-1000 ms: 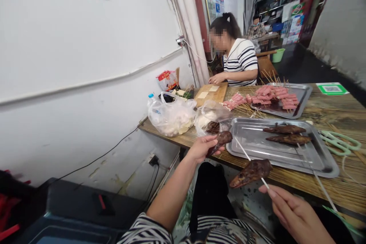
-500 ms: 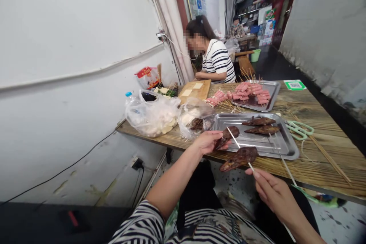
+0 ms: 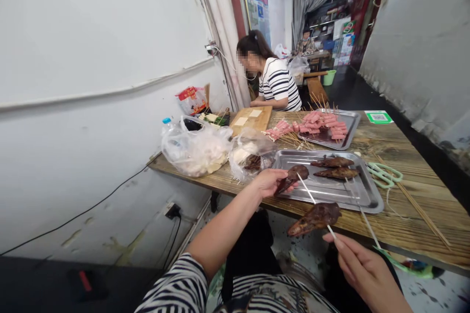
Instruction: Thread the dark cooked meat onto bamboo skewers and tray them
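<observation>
My left hand is closed around a dark brown piece of meat at the near edge of a metal tray. My right hand pinches the lower end of a thin skewer that runs up toward the left hand. A second dark piece is threaded on that skewer, hanging in front of the table edge. Two more dark skewered pieces lie in the tray.
Plastic bags of food sit at the table's left end. Behind them are a cutting board and a tray of pink sausage skewers. Green scissors and loose sticks lie to the right. A person in a striped shirt sits at the far end.
The view swung from the left and steadied. The skewer tip has come close to the piece in my left hand. The threaded piece dropped slightly lower over the last half second.
</observation>
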The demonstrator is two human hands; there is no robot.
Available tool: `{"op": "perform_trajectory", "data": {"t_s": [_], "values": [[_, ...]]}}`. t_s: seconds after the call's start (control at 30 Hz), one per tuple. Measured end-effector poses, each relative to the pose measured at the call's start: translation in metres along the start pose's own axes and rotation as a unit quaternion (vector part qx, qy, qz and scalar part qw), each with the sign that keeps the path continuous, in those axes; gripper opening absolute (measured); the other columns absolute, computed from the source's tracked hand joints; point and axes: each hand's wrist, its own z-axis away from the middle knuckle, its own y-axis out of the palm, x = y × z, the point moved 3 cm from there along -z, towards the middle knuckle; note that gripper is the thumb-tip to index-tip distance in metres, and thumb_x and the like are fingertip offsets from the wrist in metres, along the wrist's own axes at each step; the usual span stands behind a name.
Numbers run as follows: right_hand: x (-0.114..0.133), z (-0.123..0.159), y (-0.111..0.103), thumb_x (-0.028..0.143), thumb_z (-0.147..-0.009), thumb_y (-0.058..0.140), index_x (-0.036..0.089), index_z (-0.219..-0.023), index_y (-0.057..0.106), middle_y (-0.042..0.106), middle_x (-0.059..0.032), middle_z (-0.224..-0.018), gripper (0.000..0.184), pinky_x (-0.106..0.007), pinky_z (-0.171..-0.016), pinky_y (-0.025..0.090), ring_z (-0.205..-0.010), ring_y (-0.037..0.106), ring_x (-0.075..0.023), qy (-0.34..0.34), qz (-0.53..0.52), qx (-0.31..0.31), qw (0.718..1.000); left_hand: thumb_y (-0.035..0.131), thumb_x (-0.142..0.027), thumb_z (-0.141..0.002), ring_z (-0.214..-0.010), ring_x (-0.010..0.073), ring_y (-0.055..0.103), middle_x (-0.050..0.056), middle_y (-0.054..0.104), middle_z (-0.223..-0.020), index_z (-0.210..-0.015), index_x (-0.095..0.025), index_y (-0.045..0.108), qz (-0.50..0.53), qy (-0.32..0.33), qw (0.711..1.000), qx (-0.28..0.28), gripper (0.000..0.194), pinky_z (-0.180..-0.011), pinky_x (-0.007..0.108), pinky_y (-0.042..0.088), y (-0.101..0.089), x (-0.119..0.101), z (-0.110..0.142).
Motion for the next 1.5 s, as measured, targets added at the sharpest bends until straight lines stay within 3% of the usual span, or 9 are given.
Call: {"op": "perform_trajectory", "data": {"t_s": [0.3, 0.47, 0.67, 1.1, 1.3, 1.5], "values": [[-0.006, 0.008, -0.001, 0.068, -0.077, 0.055, 0.015, -0.109, 0.064, 0.017, 0.0093, -0.055, 0.063, -0.026, -0.048, 0.009, -0.048, 0.016, -0.0079, 0.017, -0.009, -0.017, 1.000, 0.044, -0.010, -0.090, -0.062, 0.0154, 0.068, 0.015, 0.070, -0.076, -0.101, -0.005, 0.060, -0.019, 0.008, 1.000, 0.004, 0.020, -0.052, 0.020, 0.050, -0.003, -0.002, 0.000], [-0.011, 0.004, -0.005, 0.067, -0.078, 0.055, 0.013, -0.112, 0.062, 0.017, 0.0097, -0.055, 0.064, -0.026, -0.048, 0.009, -0.049, 0.015, -0.0074, 0.016, -0.014, -0.010, 1.000, 0.056, -0.014, -0.087, -0.061, 0.0147, 0.067, 0.013, 0.070, -0.074, -0.098, -0.008, 0.060, -0.017, 0.020, 1.000, -0.014, 0.012, -0.049, 0.018, 0.049, -0.005, -0.002, -0.002], [-0.009, 0.003, -0.006, 0.066, -0.079, 0.055, 0.014, -0.113, 0.062, 0.017, 0.0095, -0.056, 0.063, -0.026, -0.048, 0.009, -0.049, 0.016, -0.0078, 0.014, -0.023, -0.001, 1.000, 0.070, -0.008, -0.076, -0.068, 0.0181, 0.070, 0.013, 0.070, -0.083, -0.100, -0.006, 0.062, -0.008, 0.037, 0.999, -0.002, 0.025, -0.049, 0.020, 0.051, -0.006, -0.005, -0.006], [0.013, 0.008, 0.000, 0.079, -0.063, 0.060, 0.012, -0.104, 0.067, 0.018, 0.0090, -0.055, 0.079, -0.025, -0.048, 0.010, -0.049, 0.018, -0.0077, 0.034, -0.001, -0.020, 0.999, 0.065, -0.008, -0.079, -0.064, 0.0150, 0.069, 0.010, 0.070, -0.078, -0.090, -0.008, 0.064, -0.013, 0.020, 0.999, -0.022, 0.012, -0.046, 0.018, 0.047, -0.005, -0.006, -0.007], [0.010, 0.006, -0.002, 0.079, -0.067, 0.056, 0.011, -0.112, 0.061, 0.019, 0.0095, -0.055, 0.082, -0.027, -0.049, 0.011, -0.049, 0.018, -0.0086, 0.031, 0.010, -0.012, 0.999, 0.064, -0.009, -0.080, -0.064, 0.0141, 0.068, 0.011, 0.071, -0.080, -0.099, -0.008, 0.064, -0.016, 0.012, 1.000, -0.017, 0.019, -0.047, 0.017, 0.047, -0.006, -0.007, -0.006], [0.006, 0.004, -0.002, 0.078, -0.071, 0.052, 0.008, -0.117, 0.057, 0.018, 0.0101, -0.055, 0.084, -0.027, -0.049, 0.011, -0.050, 0.018, -0.0089, 0.028, 0.019, 0.004, 0.999, 0.070, -0.006, -0.074, -0.065, 0.0182, 0.070, 0.012, 0.070, -0.080, -0.094, -0.006, 0.065, -0.007, 0.025, 0.999, -0.021, 0.020, -0.045, 0.019, 0.048, -0.006, -0.005, -0.006]]}}
